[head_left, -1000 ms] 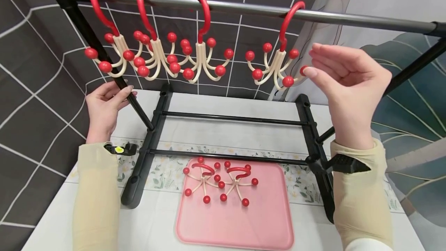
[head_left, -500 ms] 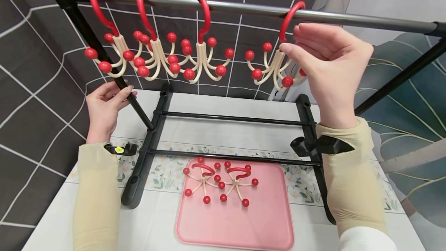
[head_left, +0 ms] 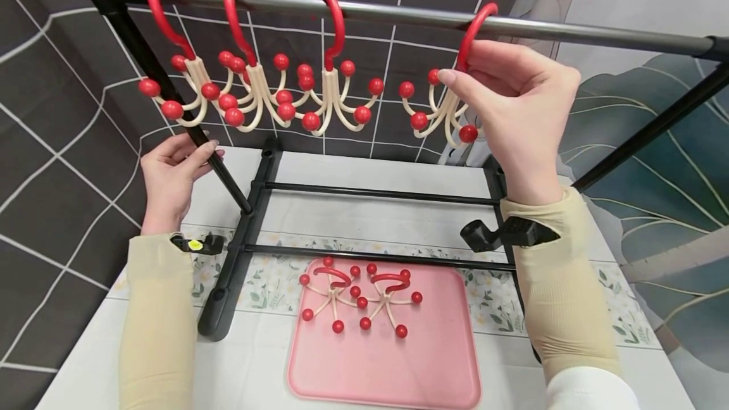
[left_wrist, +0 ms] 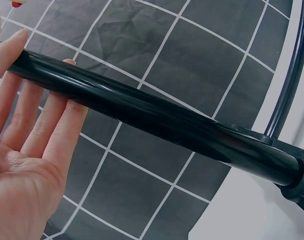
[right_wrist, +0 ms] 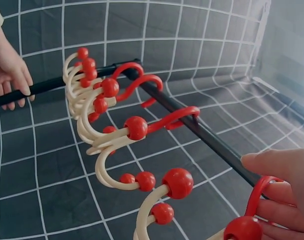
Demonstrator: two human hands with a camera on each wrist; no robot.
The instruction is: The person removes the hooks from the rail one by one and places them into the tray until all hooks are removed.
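Observation:
My left hand (head_left: 168,173) grips the black side post (head_left: 228,183) of a rack; in the left wrist view its fingers pass behind the post (left_wrist: 142,111) with the thumb in front. My right hand (head_left: 521,106) is at the rightmost multi-arm hook hanger (head_left: 447,109), which hangs from the rack's top rail (head_left: 398,14). Its fingers touch the red hook (right_wrist: 256,197) from behind, while the thumb is extended and apart from them. Three similar hangers, such as the third one (head_left: 329,90), hang further left. Their cream arms end in red balls.
A pink tray (head_left: 429,359) on the white table (head_left: 245,366) holds two more hangers (head_left: 333,295). Low crossbars (head_left: 364,255) join the rack's black feet (head_left: 230,290). A dark tiled backdrop (head_left: 51,207) stands behind and at the left.
My right hand has moved left, from the hanger's right-hand balls up to its red hook. The right hanger has shifted very slightly. My left hand stays on the post.

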